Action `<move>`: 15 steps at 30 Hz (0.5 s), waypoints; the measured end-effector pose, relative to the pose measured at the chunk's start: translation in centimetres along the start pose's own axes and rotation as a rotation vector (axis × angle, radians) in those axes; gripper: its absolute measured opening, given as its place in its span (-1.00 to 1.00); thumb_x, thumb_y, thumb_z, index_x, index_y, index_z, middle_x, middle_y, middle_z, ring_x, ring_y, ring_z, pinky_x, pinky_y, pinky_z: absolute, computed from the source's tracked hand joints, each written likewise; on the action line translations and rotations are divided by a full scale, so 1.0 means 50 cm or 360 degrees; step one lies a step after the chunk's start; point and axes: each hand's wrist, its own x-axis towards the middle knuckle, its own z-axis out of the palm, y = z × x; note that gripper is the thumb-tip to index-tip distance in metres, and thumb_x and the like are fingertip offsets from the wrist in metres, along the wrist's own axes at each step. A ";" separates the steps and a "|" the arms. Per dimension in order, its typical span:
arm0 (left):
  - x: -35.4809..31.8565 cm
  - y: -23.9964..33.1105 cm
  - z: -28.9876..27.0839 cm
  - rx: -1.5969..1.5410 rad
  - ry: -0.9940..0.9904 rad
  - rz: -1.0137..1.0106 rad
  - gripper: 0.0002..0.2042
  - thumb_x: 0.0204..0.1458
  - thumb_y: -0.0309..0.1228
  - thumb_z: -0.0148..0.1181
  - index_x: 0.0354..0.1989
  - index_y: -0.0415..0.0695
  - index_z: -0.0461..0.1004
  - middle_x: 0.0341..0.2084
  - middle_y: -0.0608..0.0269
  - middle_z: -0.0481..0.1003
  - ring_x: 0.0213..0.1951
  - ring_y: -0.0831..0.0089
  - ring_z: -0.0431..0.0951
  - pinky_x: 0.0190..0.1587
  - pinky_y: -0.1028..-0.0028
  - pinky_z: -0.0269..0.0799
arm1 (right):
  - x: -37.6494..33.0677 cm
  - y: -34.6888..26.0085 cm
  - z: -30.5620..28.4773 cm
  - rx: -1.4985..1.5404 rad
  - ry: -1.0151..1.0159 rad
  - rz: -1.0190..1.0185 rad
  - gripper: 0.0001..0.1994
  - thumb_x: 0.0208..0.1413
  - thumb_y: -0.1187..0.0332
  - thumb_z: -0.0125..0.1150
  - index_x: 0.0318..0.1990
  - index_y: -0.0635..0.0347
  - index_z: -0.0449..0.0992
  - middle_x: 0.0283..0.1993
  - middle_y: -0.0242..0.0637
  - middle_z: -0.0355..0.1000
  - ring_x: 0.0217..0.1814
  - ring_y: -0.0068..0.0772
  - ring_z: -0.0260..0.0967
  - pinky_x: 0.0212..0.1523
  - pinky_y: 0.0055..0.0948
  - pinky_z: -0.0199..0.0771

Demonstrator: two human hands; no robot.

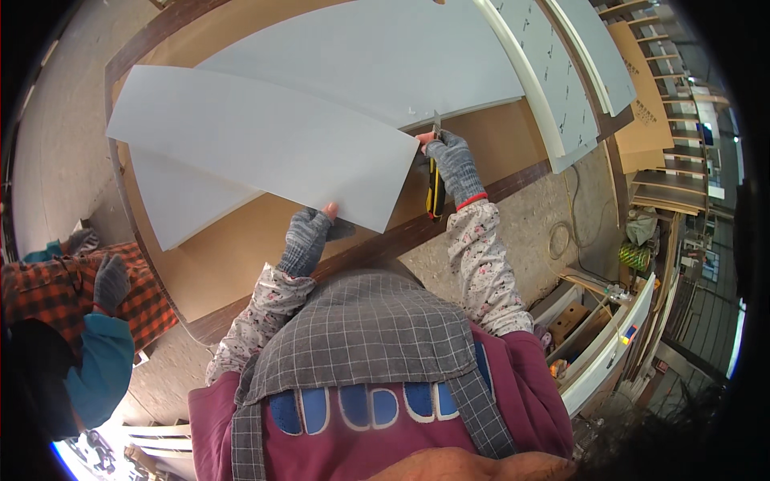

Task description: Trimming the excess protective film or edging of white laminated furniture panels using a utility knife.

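A long light-grey panel (pixel 273 136) lies slantwise across a larger grey panel (pixel 361 56) on the cardboard-topped table. My left hand (pixel 306 239), in a grey knit glove with bare fingertips, grips the panel's near edge, thumb on top and fingers underneath. In my right hand (pixel 454 166), gloved the same way, is a yellow-and-black utility knife (pixel 435 188). Its blade points away from me, past my fingers, and its handle hangs below the palm. The right fingertips are at the panel's right corner; whether they also pinch it I cannot tell.
White-edged panels (pixel 553 96) rest at the table's right side. A co-worker's gloved hand (pixel 111 282) and checked cloth are at the left. Cardboard sheets (pixel 642 96) and slatted racks stand at the far right. A wooden tray of parts (pixel 573 321) and a cable (pixel 559 236) lie lower right.
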 end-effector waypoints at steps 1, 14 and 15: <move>0.000 0.000 0.000 -0.0001 -0.0004 0.0005 -0.51 -0.01 -0.11 0.05 -0.36 -0.47 0.37 -0.54 -0.06 0.47 -0.45 0.25 0.53 -0.29 0.39 0.47 | 0.004 0.008 -0.005 -0.0051 -0.0009 -0.0070 -0.84 -0.15 0.45 0.07 -0.35 0.26 0.49 -0.47 -0.40 0.41 -0.40 -0.61 0.27 -0.32 -0.58 0.26; 0.049 -0.057 -0.028 0.0251 0.0097 0.0029 -0.51 -0.02 -0.08 0.04 -0.32 -0.42 0.38 -0.51 0.00 0.48 -0.43 0.28 0.52 -0.28 0.40 0.44 | -0.084 0.052 -0.016 0.1155 -0.0197 0.0271 -0.75 0.04 0.29 -0.01 -0.16 0.23 0.36 -0.34 -0.26 0.39 -0.47 -0.50 0.35 -0.45 -0.51 0.43; 0.055 -0.052 -0.024 0.0247 0.0101 0.0032 -0.51 -0.02 -0.08 0.04 -0.32 -0.42 0.38 -0.51 0.00 0.48 -0.43 0.28 0.52 -0.28 0.40 0.44 | -0.112 0.086 -0.010 0.1241 -0.0206 0.0307 -0.71 0.07 0.26 -0.04 -0.11 0.22 0.31 -0.35 -0.26 0.39 -0.47 -0.49 0.35 -0.45 -0.48 0.45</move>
